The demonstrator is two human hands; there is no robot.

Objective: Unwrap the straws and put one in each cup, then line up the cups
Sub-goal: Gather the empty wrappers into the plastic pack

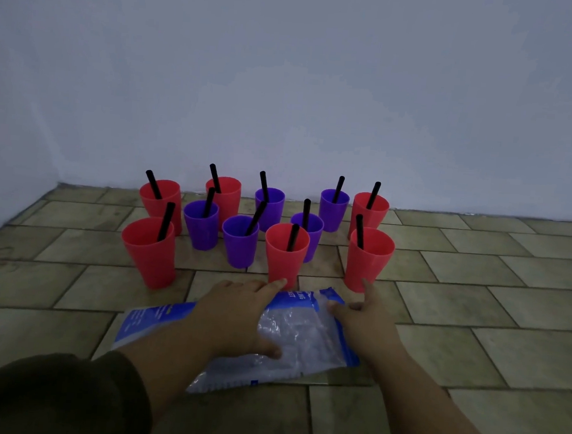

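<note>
Red cups (pixel 148 254): six by my count, upright on the floor (pixel 476 300), clustered toward its far edge by the wall (pixel 288 80).
Purple cups (pixel 239 244): five, mixed in among the red ones, not in a single row.
Straws (pixel 166 221): black, one leaning in every cup I can see.
Bag (pixel 302 334): clear plastic with blue print, lying flat on the floor just in front of the nearest cups, partly under both hands.
Left hand (pixel 236 312): released, fingers stretched forward over the bag. The index tip is at the base of the middle front cup (pixel 286 258), and I cannot tell whether it touches.
Right hand (pixel 362 317): grasping nothing. The index finger is straight and reaches the base of the right front cup (pixel 368 261), with the other fingers loosely bent above the bag's far corner.
Sleeves (pixel 58 397): dark, on both forearms.
</note>
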